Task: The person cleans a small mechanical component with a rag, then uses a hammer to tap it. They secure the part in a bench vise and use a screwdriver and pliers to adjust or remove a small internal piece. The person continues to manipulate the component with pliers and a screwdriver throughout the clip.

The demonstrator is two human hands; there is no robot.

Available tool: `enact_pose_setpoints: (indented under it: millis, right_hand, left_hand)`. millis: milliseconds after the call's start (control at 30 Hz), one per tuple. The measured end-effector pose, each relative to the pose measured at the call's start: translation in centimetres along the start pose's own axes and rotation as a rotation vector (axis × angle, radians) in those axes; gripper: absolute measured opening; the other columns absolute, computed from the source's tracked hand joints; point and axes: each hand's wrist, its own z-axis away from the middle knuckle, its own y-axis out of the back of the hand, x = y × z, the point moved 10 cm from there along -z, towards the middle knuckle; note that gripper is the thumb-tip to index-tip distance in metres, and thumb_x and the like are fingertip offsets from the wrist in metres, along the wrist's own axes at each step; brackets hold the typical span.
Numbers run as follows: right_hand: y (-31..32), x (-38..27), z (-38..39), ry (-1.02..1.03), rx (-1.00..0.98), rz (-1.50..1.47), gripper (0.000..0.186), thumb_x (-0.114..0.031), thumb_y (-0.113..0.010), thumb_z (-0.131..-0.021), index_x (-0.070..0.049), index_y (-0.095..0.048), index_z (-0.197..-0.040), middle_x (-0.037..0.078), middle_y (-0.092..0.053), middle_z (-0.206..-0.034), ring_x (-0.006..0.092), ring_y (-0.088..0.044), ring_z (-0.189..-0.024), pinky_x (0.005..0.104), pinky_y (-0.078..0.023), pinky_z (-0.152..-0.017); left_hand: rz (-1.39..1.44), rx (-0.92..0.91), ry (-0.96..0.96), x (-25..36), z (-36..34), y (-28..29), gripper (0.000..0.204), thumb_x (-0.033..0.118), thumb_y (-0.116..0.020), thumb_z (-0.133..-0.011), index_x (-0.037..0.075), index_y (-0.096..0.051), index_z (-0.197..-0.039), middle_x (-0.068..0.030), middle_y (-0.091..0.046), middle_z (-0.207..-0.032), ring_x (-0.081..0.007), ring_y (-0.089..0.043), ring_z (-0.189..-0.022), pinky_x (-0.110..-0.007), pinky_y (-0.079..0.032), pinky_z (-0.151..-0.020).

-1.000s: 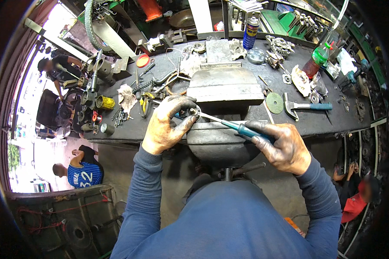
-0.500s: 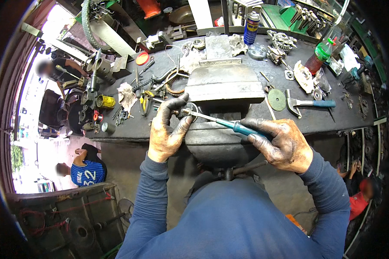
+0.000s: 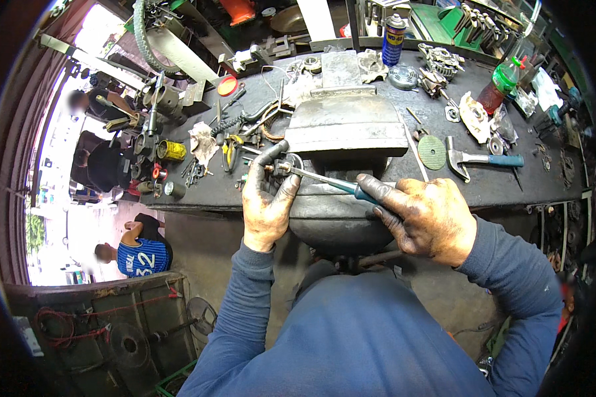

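My left hand (image 3: 268, 208) is closed on a small ring-shaped metal part (image 3: 290, 161), its index finger curled over it. My right hand (image 3: 424, 218) grips a teal-handled screwdriver (image 3: 357, 190), whose long steel shaft points leftward into the metal part between my left thumb and index finger; the exact contact at the tip is too small to tell. Both hands are over the front of a large, grimy bench vise (image 3: 344, 132), with the screwdriver crossing above its front body. My right fingers cover much of the handle.
Around the vise on the dark bench lie pliers (image 3: 230, 153), a hammer (image 3: 483, 159), a green disc (image 3: 432, 152), a blue spray can (image 3: 392, 43), a bottle (image 3: 496, 92) and several metal parts. A person in blue (image 3: 132, 258) sits at the left, others farther back.
My left hand has turned more upright, still gripping the part. My right hand has moved slightly forward along the screwdriver, now covering more of its handle. The camera view has shifted slightly.
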Motion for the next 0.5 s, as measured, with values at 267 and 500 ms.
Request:
enact_pose_setpoints:
  millis: [267, 500]
  right_hand:
    - [0.2, -0.3, -0.1, 0.086, 0.073, 0.033, 0.063, -0.019, -0.075, -0.088, -0.015, -0.059, -0.149, 0.012, -0.062, -0.075, 0.0305, -0.065, -0.059, 0.0434, -0.051, -0.052]
    - [0.9, -2.0, 0.5, 0.082, 0.104, 0.247, 0.063, -0.016, -0.075, -0.086, -0.013, -0.060, -0.148, 0.015, -0.066, -0.080, 0.0336, -0.068, -0.063, 0.0441, -0.054, -0.055]
  left_hand:
    - [0.025, 0.029, -0.045, 0.5, 0.1, -0.3, 0.057, 0.007, -0.075, -0.098, -0.006, -0.050, -0.147, -0.0185, -0.055, -0.151, -0.0215, -0.060, -0.128, -0.036, -0.047, -0.111]
    - [-0.021, 0.057, -0.101, 0.4, 0.0, 0.3, 0.057, 0.005, -0.075, -0.097, -0.005, -0.051, -0.147, -0.0191, -0.052, -0.155, -0.0218, -0.059, -0.128, -0.036, -0.047, -0.111]
